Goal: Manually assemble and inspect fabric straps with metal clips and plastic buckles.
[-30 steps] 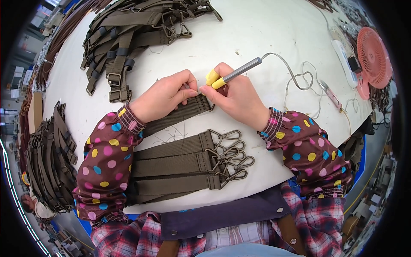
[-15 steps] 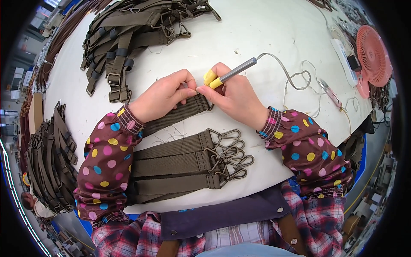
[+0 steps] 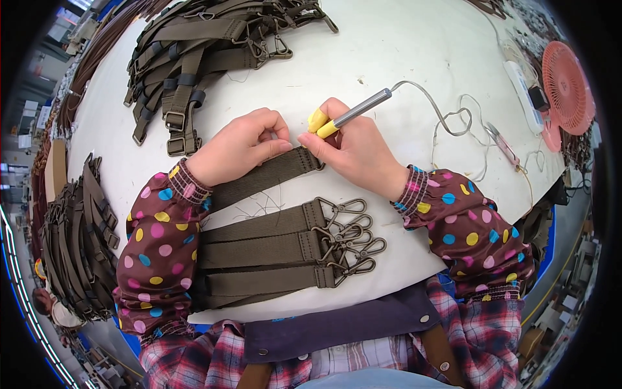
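A corded pen-shaped tool [image 3: 364,109], with a grey handle and a yellow grip, is held in my right hand [image 3: 359,152]. Its tip is hidden by my fingers, and yellow wrapping covers my index fingertip. Under both hands lies a dark olive webbing strap [image 3: 269,175], its stitched end and metal ring below my right thumb. My left hand [image 3: 243,146] is closed in a pinch just above that strap; what is between the fingertips, if anything, is too small to tell. Nearer me, several similar straps [image 3: 259,253] lie side by side with metal snap hooks [image 3: 353,236] at their right ends.
Loose thread ends [image 3: 262,206] lie between the straps. A heap of straps with buckles [image 3: 194,48] covers the far left, and another bundle [image 3: 78,240] hangs at the left edge. To the right are thread snips [image 3: 502,146], a power strip [image 3: 523,97] and a pink fan [image 3: 567,84].
My left fingertips have drawn slightly back to the left, leaving a wider gap from my right thumb. The right hand with the pen-shaped tool has barely moved.
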`<action>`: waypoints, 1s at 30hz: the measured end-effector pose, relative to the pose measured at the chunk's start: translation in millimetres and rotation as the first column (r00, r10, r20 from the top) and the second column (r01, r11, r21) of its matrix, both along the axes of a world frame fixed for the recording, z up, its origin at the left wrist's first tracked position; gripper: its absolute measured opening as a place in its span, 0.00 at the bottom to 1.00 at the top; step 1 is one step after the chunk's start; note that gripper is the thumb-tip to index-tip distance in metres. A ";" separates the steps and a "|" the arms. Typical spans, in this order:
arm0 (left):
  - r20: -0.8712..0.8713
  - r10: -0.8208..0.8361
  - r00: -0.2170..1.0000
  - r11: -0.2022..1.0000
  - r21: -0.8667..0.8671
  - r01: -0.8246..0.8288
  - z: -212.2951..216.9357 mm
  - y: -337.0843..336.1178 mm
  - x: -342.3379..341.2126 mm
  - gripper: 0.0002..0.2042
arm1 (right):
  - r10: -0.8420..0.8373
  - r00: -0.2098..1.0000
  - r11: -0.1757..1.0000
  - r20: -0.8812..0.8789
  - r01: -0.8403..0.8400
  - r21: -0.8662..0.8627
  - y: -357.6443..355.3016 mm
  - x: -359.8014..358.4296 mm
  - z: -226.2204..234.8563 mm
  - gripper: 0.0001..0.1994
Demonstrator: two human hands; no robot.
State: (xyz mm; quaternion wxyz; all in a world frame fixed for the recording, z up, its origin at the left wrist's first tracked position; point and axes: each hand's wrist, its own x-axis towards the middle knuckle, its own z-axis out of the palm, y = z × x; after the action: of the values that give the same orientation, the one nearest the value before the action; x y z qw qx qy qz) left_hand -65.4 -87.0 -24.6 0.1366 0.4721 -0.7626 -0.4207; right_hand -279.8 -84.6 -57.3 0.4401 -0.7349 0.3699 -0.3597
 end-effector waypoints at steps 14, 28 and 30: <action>-0.120 0.104 0.987 0.979 0.189 -0.080 -3.5 4.5 -1.7 0.06 | -0.006 0.999 0.999 -0.053 0.004 -0.034 -1.0 0.5 1.5 0.14; -0.221 0.168 0.961 0.952 0.289 -0.100 -4.5 5.0 1.4 0.05 | -0.012 0.998 0.999 -0.057 0.009 -0.052 -0.8 -0.3 -0.3 0.14; -0.088 0.111 0.990 0.991 0.085 -0.103 -2.8 5.1 6.8 0.07 | -0.011 0.999 0.999 -0.037 0.009 -0.043 -1.0 -0.7 1.5 0.13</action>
State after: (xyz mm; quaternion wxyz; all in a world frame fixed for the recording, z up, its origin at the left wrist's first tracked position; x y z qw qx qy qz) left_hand -58.6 -81.9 -27.4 0.1749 0.4975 -0.7116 -0.4643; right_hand -280.5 -85.6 -55.8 0.4155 -0.7488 0.3740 -0.3560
